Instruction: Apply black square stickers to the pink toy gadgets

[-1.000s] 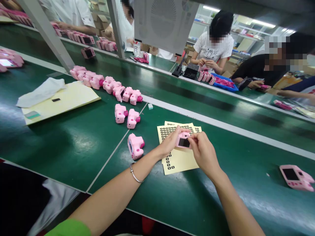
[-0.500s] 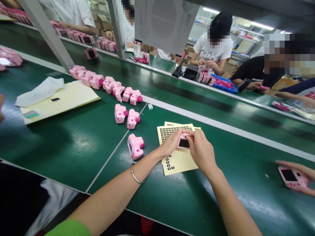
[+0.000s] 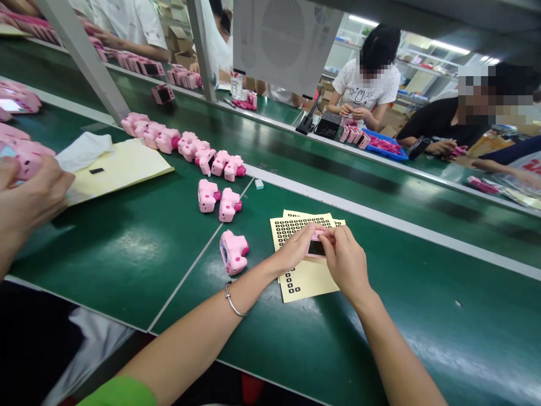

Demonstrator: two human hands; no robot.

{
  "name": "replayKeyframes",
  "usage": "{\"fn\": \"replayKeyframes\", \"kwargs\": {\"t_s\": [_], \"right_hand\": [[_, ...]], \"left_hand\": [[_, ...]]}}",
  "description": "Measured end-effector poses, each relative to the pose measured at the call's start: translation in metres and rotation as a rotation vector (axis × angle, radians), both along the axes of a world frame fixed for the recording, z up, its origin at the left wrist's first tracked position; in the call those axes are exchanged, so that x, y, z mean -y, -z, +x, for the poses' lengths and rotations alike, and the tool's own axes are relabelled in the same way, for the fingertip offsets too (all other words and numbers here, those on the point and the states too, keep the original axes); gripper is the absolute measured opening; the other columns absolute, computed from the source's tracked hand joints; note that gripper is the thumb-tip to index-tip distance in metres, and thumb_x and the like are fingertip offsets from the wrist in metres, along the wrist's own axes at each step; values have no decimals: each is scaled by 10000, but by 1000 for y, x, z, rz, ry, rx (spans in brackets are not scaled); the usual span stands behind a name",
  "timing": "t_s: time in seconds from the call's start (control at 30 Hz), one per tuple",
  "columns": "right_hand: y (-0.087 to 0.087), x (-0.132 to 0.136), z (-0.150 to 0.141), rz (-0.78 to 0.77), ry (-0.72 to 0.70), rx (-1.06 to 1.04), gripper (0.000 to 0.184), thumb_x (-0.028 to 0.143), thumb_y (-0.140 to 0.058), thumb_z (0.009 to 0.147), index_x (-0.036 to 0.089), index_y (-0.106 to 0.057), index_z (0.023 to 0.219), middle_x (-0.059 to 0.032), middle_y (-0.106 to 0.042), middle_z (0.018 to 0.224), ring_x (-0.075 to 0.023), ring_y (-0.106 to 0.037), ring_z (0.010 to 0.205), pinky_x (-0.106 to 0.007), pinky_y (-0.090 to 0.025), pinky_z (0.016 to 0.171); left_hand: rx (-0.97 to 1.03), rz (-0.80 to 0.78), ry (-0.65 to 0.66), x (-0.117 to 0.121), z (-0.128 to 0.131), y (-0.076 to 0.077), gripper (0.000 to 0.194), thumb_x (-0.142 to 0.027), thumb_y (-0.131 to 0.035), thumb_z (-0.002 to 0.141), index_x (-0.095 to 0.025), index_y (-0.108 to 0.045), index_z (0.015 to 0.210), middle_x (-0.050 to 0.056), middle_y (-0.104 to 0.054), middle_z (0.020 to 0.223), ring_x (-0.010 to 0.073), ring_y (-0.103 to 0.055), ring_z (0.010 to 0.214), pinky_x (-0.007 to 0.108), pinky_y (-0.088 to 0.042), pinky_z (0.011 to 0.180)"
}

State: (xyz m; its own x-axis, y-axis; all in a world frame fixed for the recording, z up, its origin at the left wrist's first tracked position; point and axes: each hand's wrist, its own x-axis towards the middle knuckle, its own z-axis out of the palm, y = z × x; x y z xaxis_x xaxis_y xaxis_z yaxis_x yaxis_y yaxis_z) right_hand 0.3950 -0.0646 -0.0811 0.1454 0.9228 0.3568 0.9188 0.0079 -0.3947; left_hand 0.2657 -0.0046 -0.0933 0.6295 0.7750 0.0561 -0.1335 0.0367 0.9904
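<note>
Both my hands hold one small pink toy camera (image 3: 316, 247) with a dark screen, just above yellow sticker sheets (image 3: 302, 276) printed with black squares. My left hand (image 3: 295, 250) grips its left side, fingers curled round it. My right hand (image 3: 345, 262) pinches its right top edge with thumb and fingertips. Another pink toy camera (image 3: 233, 252) lies on the green table (image 3: 380, 338) to the left of my left wrist, which wears a thin bracelet.
Two pink cameras (image 3: 218, 199) and a row of several more (image 3: 181, 144) lie further left. A yellow pad with white cloth (image 3: 118, 166) is at left. A co-worker's hand (image 3: 25, 197) holds a pink camera at the left edge. Other people work across the conveyor belt (image 3: 380, 186).
The pink camera at the right edge was picked up by another person's hand and is gone. A co-worker's hand with a camera has come in at the left. My hands barely moved.
</note>
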Motion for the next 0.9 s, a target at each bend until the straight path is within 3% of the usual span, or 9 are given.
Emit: {"fn": "replayKeyframes", "kwargs": {"t_s": [0.13,0.27,0.4,0.5,0.63,0.83,0.9], "right_hand": [[2,0,-2,14,30,-127,200,359,-488,925,182,-559,867,-42,-603,883,-132,-556,740,-245,-362,611],[2,0,7,-58,121,-531,362,509,-633,808,185,-477,851,-6,-586,678,-127,-534,590,-242,-387,561],[-2,7,25,-240,-108,-896,419,524,-656,793,186,-496,982,23,-566,569,-115,-531,535,-235,-433,564],[-1,13,35,-286,-210,-927,432,487,-676,794,192,-519,1068,2,-610,687,-98,-538,592,-230,-467,598],[4,18,38,-293,-213,-910,428,495,-675,790,207,-523,1066,-33,-623,848,-125,-582,681,-219,-463,521],[1,21,34,-304,-270,-908,418,451,-660,819,210,-531,1136,-31,-642,830,-118,-578,661,-249,-504,594],[1,26,36,-306,-303,-943,406,428,-658,829,202,-535,1142,-30,-642,806,-114,-573,649,-251,-504,605]], "left_hand": [[-21,46,8,-1,-1,0,439,-418,-260,972,-191,-599,1135,66,-585,1218,159,-513,1173,323,-336,1112],[-32,80,61,-1,-3,-3,352,-395,-393,943,-187,-580,1156,75,-594,1192,167,-540,1131,317,-403,1033],[-72,152,97,-1,-6,-7,340,-383,-523,894,-190,-576,1168,67,-603,1169,171,-553,1107,312,-419,994],[-62,164,87,-3,-7,-7,292,-349,-522,895,-189,-606,1124,60,-601,1168,167,-550,1104,305,-406,1001],[-22,137,70,-1,-7,-4,269,-317,-528,888,-192,-622,1107,52,-613,1150,167,-559,1098,289,-406,993],[-4,146,31,4,-9,-3,319,-350,-514,898,-186,-632,1144,52,-626,1185,174,-568,1119,295,-414,1022],[-41,154,73,6,-9,-6,343,-351,-499,904,-191,-618,1183,57,-602,1247,183,-551,1166,317,-401,1067]]}}
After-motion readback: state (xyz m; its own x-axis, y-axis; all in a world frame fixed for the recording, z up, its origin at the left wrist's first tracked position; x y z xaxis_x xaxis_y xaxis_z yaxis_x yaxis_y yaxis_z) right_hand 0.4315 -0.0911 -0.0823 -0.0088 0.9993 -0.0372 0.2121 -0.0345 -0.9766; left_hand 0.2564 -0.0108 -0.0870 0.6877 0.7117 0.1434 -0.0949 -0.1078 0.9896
